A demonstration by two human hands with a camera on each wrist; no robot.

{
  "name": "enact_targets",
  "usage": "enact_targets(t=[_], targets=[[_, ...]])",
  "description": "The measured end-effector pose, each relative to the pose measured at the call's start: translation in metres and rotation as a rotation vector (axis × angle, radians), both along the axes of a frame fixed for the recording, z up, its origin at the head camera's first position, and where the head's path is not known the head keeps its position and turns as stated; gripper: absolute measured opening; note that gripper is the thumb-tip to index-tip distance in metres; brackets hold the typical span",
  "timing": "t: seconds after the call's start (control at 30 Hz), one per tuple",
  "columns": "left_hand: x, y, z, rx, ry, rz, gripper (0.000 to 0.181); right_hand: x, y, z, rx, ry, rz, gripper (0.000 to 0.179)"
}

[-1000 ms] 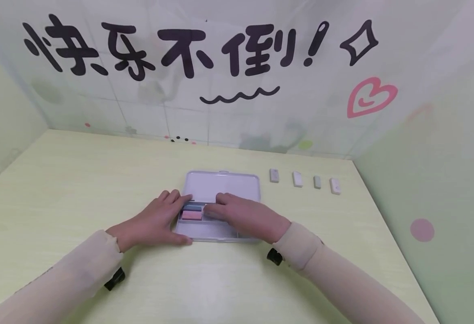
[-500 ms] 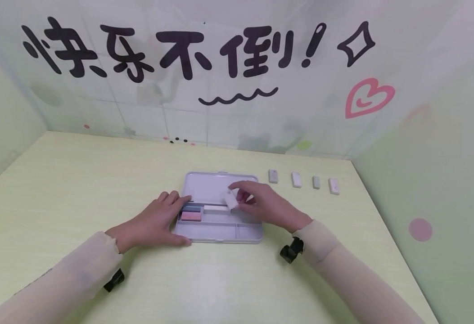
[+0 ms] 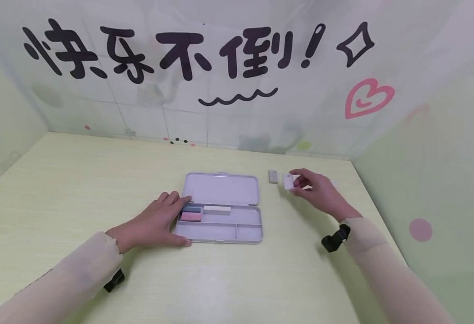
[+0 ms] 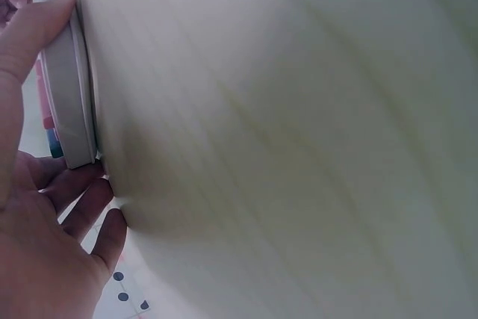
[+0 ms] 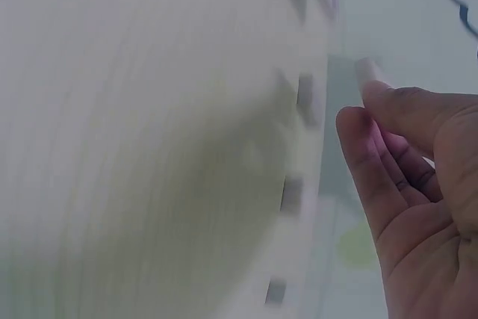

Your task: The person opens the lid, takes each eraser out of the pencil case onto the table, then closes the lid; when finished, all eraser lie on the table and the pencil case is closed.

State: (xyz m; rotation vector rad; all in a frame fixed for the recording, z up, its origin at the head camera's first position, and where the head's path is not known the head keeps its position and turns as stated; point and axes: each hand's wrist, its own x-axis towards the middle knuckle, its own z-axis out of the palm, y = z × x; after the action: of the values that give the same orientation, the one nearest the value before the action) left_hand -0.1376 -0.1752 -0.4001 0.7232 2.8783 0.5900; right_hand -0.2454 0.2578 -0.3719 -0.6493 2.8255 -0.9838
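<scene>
Right hand (image 3: 318, 191) has moved from over the case to the blocks at right, carrying the white block (image 3: 288, 182); left hand (image 3: 155, 222) stays put.

Wall (image 3: 237, 121) at back has large black lettering (image 3: 180, 38). Pale table (image 3: 220, 288) sits in front of it. Light sleeves (image 3: 70, 270) cover both arms.

Case (image 3: 208, 232) lies open near table centre, lid (image 3: 220, 188) laid back on its far side. Base has one long rear compartment, plus a long and a short one in front.

Left hand is spread, thumb on the case's front edge, fingers at its left end. Right hand has thumb and fingertips pinched on the white block, which looks raised off the table.

Pink heart (image 3: 369, 98) on wall, upper right. Black wrist device (image 3: 336, 238) on each arm.

Rear compartment holds a long white block (image 3: 217, 209), with a blue block (image 3: 191, 209) and a pink block (image 3: 191, 217) left of it. Gray block (image 3: 273, 176) lies just left of the held one. Right wrist view shows three blurred blocks (image 5: 291, 194) in a row on the table.
</scene>
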Motion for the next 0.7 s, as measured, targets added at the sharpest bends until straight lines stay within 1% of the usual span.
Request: enact_targets(t=[0.1, 0.2, 0.37, 0.5, 0.7], targets=[[0.0, 0.0, 0.0, 0.0, -0.003, 0.002, 0.107, -0.003, 0.028, 0.002, 0.039, -0.001, -0.056, 0.049], [0.0, 0.0, 0.0, 0.002, -0.008, 0.004, 0.107, -0.006, 0.056, 0.003, 0.068, 0.018, -0.105, 0.049], [0.001, 0.0, 0.0, 0.004, -0.017, 0.008, 0.107, -0.011, 0.096, -0.001, 0.119, 0.009, -0.176, 0.052], [0.001, 0.0, 0.0, 0.006, -0.023, 0.008, 0.107, -0.011, 0.118, -0.003, 0.166, -0.025, -0.23, 0.055], [0.001, 0.0, 0.001, 0.017, -0.021, 0.006, 0.106, -0.01, 0.138, -0.009, 0.191, -0.032, -0.248, 0.054]])
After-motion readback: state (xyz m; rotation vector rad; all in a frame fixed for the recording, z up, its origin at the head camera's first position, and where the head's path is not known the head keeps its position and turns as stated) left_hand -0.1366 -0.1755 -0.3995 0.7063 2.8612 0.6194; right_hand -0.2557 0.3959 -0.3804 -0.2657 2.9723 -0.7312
